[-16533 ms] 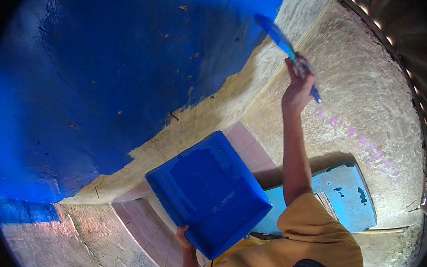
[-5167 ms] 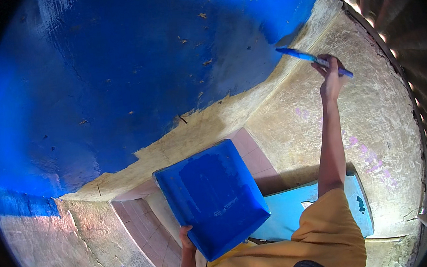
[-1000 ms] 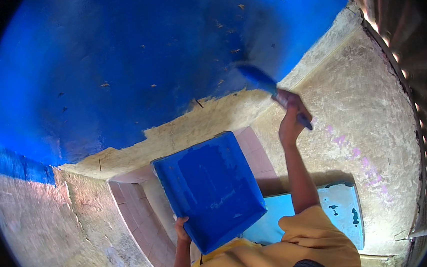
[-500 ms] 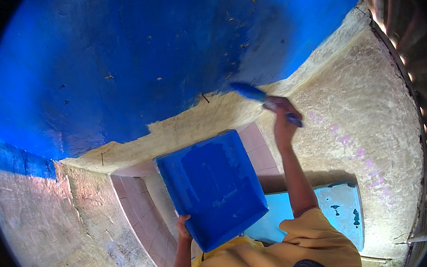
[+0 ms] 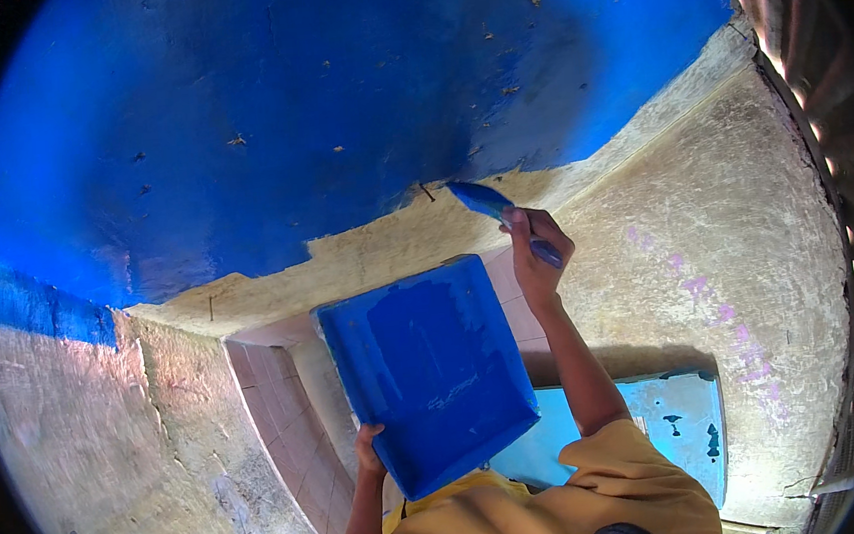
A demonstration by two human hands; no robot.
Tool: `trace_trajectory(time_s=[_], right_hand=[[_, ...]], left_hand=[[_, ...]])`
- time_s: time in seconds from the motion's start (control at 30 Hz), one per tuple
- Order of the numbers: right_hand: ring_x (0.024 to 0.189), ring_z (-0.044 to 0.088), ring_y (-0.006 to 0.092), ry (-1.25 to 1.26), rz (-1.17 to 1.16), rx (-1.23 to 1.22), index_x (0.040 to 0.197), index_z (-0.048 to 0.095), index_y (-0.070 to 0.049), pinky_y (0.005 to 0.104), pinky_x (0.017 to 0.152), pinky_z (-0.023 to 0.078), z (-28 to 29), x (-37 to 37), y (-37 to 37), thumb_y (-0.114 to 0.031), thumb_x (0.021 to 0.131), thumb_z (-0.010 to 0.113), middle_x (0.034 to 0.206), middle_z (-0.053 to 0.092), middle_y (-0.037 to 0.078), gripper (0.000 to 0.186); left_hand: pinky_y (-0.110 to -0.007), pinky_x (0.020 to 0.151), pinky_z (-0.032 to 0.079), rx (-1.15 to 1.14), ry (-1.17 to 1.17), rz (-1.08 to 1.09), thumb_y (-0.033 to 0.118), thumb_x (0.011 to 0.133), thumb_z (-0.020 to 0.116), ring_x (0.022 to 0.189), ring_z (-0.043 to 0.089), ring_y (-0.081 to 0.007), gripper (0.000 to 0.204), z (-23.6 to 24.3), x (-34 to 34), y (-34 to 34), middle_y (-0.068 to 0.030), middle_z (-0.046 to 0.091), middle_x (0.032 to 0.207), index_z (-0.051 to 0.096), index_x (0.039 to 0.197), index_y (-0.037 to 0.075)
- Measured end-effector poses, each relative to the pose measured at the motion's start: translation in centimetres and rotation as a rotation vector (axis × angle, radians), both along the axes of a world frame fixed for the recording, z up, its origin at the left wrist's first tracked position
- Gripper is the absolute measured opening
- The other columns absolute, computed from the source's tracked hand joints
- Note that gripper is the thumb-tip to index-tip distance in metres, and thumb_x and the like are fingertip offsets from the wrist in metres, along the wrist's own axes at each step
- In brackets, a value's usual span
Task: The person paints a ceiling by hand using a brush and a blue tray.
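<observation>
My right hand (image 5: 542, 243) is closed round the handle of a paintbrush (image 5: 482, 199) whose bristles are coated in blue. The brush tip is at the lower edge of the blue paint on the wall (image 5: 263, 99), just right of a nail (image 5: 427, 193); whether it touches cannot be made out. My left hand (image 5: 369, 448) grips the lower left edge of a blue paint tray (image 5: 443, 366), holding it tilted in front of my body. Blue paint covers the tray's inside, with some lighter patches.
Below the ragged paint edge runs a bare beige strip (image 5: 364, 234) with another nail (image 5: 212, 307). Unpainted walls stand at left and right. A light blue door (image 5: 675, 428) with chipped spots is behind my right arm. Corrugated sheet (image 5: 796, 7) edges the right, and pink tiles (image 5: 294, 428) show at left.
My right hand has moved left with the paintbrush, bringing its tip closer to the nail. The tray in my left hand has stayed nearly in place.
</observation>
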State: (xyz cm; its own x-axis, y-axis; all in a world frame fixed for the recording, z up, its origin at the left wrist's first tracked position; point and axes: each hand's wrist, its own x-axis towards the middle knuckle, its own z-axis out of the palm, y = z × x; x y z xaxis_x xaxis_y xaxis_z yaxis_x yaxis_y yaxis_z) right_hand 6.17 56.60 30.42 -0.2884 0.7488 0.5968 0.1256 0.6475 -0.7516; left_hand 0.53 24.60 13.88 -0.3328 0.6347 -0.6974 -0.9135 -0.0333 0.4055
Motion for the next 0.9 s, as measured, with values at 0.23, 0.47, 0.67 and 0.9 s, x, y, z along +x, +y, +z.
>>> trace_trajectory(time_s=[0.23,0.47,0.67,0.9], right_hand=[[0.081,0.064,0.02,-0.018,-0.15,0.257,0.093,0.063,0.005,0.0314,0.071,0.053,0.9,1.2,-0.5,-0.014,0.093,0.048,0.094,0.065,0.014,0.024],[0.079,0.065,0.0203,-0.155,-0.028,0.412,0.085,0.065,0.003,0.0285,0.067,0.053,-0.5,1.1,-1.0,0.0,0.084,0.057,0.093,0.066,0.014,0.009],[0.081,0.065,0.0198,-0.137,-0.141,0.526,0.086,0.066,0.002,0.0281,0.068,0.053,-1.0,2.1,-0.8,-0.001,0.083,0.058,0.098,0.064,0.014,0.009],[0.08,0.065,0.02,-0.124,-0.184,0.366,0.084,0.067,0.002,0.0293,0.067,0.053,-0.3,1.0,-2.4,0.003,0.08,0.06,0.1,0.063,0.013,0.009]], left_hand=[[-0.039,0.077,0.048,-0.048,0.039,-0.038,0.028,0.066,0.059,0.088,0.056,-0.0272,0.048,0.4,-0.4,-0.1,-0.0116,0.057,0.095,0.053,0.107,0.004],[-0.039,0.077,0.049,0.006,0.005,-0.023,0.03,0.066,0.058,0.088,0.057,-0.0271,0.049,0.3,-0.6,0.0,-0.0122,0.058,0.097,0.054,0.108,0.004],[-0.039,0.079,0.048,-0.029,0.015,-0.036,0.029,0.066,0.058,0.088,0.056,-0.0269,0.052,0.1,-0.9,-0.3,-0.0127,0.058,0.098,0.053,0.109,0.001],[-0.04,0.085,0.046,-0.027,-0.015,-0.033,0.028,0.067,0.057,0.093,0.055,-0.029,0.054,-1.1,-0.7,-0.9,-0.0138,0.057,0.103,0.052,0.114,0.002]])
